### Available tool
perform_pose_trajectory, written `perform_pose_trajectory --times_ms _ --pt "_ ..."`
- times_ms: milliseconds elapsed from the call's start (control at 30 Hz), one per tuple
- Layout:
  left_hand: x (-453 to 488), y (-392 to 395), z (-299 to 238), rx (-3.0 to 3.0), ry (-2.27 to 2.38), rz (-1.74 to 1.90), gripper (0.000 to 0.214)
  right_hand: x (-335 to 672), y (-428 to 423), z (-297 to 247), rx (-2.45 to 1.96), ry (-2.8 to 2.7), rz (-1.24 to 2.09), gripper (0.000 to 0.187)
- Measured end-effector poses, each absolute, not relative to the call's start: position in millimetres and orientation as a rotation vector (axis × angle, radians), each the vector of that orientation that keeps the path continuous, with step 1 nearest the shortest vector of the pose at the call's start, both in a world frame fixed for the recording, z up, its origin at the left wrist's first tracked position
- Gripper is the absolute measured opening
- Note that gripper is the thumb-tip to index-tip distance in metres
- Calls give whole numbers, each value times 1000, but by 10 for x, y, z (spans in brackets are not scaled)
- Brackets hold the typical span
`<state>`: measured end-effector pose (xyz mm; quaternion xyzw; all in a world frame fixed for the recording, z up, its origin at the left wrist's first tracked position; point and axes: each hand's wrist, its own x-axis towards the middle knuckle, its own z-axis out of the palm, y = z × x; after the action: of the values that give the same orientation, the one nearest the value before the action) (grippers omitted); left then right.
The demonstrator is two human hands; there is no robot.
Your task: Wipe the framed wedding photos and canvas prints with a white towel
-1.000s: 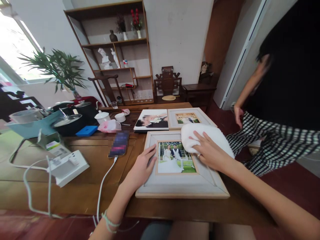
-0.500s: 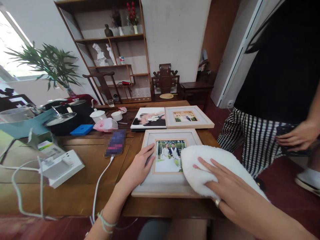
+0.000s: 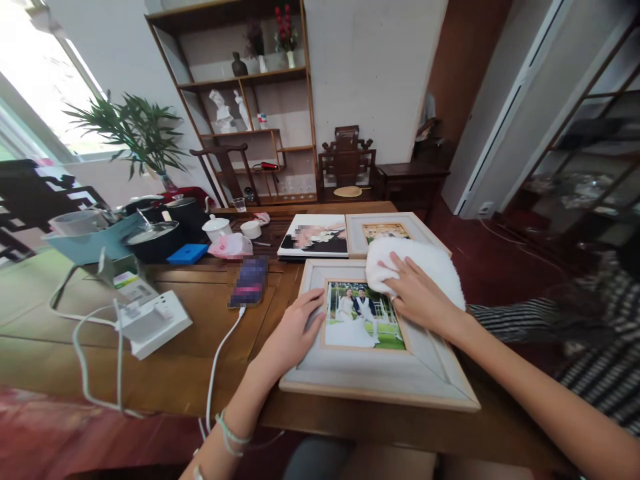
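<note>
A large picture frame of whitewashed wood with a pale timber edge [image 3: 375, 380], holding a wedding photograph, lies flat on the brown wooden desk [image 3: 200, 333] close to its near edge. The left hand [image 3: 295, 330] rests palm down on the frame's left border, fingers stretched out and loosely together, gripping nothing. The right hand [image 3: 417, 297] lies on a fluffy white cloth [image 3: 435, 263] and presses it onto the frame's upper right corner. Its fingers are spread flat over the cloth rather than closed round it.

Just beyond the frame, a smaller white frame [image 3: 356, 235] lies partly under the cloth, and touching its left side is a flat white-edged photo print [image 3: 315, 237]. To the left of the large frame lies a phone [image 3: 249, 283] with a white cable [image 3: 217, 360] running off the desk's front edge. Farther left sits a white power-strip box [image 3: 150, 320]. At the right edge, black-and-white striped clothing of another person [image 3: 590, 327] shows, blurred.
</note>
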<state>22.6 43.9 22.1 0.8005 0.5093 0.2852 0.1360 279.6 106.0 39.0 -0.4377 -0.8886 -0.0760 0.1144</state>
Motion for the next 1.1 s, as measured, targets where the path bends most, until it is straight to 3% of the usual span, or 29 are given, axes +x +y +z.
perform_pose_trajectory --times_ms 167,367,500,633,800,933,1100 --pt "230 461 192 2326 1479 829 31 2744 463 554 -1222 -2763 114 40" --pt "215 487 156 2350 1451 856 33 2584 -284 734 -1184 -2859 484 47" --pt "204 489 140 2350 1441 898 32 2524 -265 573 -1087 -2741 370 40" --pt "193 496 137 2343 1443 895 33 2598 137 505 -1310 -2588 101 27" --pt "182 505 158 2349 1423 897 34 2659 788 621 -1481 -2532 -252 48" --pt "189 503 182 2345 1418 898 33 2585 986 578 -1433 -2668 -226 61" --pt "197 495 186 2367 1433 874 33 2569 527 588 -1279 -2799 -19 51"
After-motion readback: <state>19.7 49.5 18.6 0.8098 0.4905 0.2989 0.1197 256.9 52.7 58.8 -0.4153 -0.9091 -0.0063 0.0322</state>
